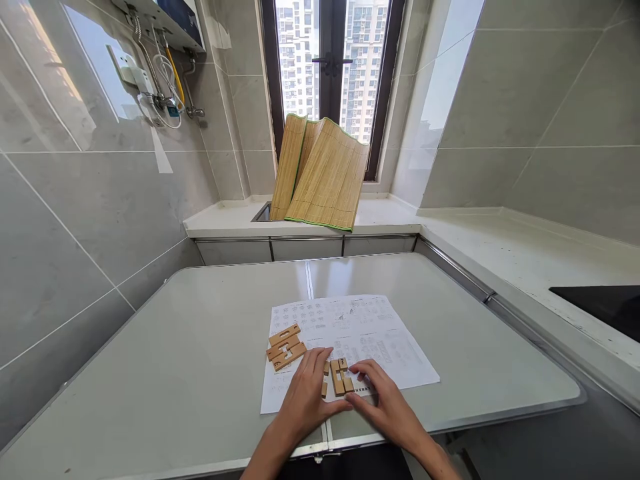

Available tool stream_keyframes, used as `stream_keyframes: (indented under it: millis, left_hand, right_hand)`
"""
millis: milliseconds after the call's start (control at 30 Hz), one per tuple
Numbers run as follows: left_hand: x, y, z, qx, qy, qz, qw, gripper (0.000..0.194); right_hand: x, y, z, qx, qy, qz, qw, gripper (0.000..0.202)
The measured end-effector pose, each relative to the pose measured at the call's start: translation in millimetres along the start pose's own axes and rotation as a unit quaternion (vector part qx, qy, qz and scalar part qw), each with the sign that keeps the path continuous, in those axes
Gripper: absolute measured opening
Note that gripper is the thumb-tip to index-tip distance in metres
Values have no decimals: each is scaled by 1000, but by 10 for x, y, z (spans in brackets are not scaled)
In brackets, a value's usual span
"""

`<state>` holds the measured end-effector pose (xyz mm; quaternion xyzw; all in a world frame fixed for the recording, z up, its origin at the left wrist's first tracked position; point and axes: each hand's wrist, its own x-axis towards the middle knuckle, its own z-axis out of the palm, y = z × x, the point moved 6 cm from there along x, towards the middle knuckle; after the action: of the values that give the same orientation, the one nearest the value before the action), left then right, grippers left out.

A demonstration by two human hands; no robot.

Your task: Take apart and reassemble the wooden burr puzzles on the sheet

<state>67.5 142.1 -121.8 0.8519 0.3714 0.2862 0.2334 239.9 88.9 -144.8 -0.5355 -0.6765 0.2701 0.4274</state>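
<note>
Flat wooden puzzle pieces with cut-outs lie on a printed paper sheet (370,333). My left hand (306,390) rests just left of the near pieces, its thumb stretched out below them and its fingers above; it partly hides a wooden piece (324,389). Between my hands lies a longer notched piece (336,379), with a piece marked 3 (343,365) against its right side. My right hand (383,400) curves around their right side, thumb and forefinger apart; whether its fingertips touch the wood is unclear. Further left, several more notched pieces (286,348) lie close together, one bearing a number.
The sheet lies on a pale folding table (200,347) with a centre seam. Behind it, a folded bamboo mat (327,177) leans on a white counter (230,220) before the window. Another counter runs along the right, with a black panel (610,307). Tiled walls enclose the table.
</note>
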Motion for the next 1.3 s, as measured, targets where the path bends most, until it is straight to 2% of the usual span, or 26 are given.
stream_keyframes:
  millis: [133,300,500,633,700,833,933,1000,1133,1300]
  left_hand:
    - [-101,-109,-153,22,-19,-3,1000,84]
    - [-134,-193,-249,15,-38,-10,999,65]
    - [-130,-210,-273,-36,-52,-51,997,68]
    - [-133,-208,-285,-120,-22,-111,986,69]
    - [-151,-213,-269,-206,3,-154,966,72]
    - [-186,-192,-166,-393,21,-190,900,76]
    - [-207,-198,-82,-451,20,-208,868,77]
    - [-220,-201,-43,-453,22,-219,864,77]
    - [-249,-159,-24,-416,33,-232,879,76]
    - [-279,-85,0,-407,4,-247,880,77]
  right_hand:
    - [-8,51,43,-18,-20,8,1000,33]
    - [-10,59,43,-20,-11,10,1000,20]
    - [-12,83,-48,14,28,25,999,23]
    - [-34,112,-100,34,54,51,997,31]
    - [-42,107,-106,44,59,59,996,34]
    - [-43,109,-101,52,66,68,994,38]
    - [-41,136,-90,54,74,73,993,39]
    - [-44,152,-87,49,80,75,993,40]
    - [-50,153,-108,30,93,67,993,39]
    - [-38,136,-117,33,85,45,995,35]
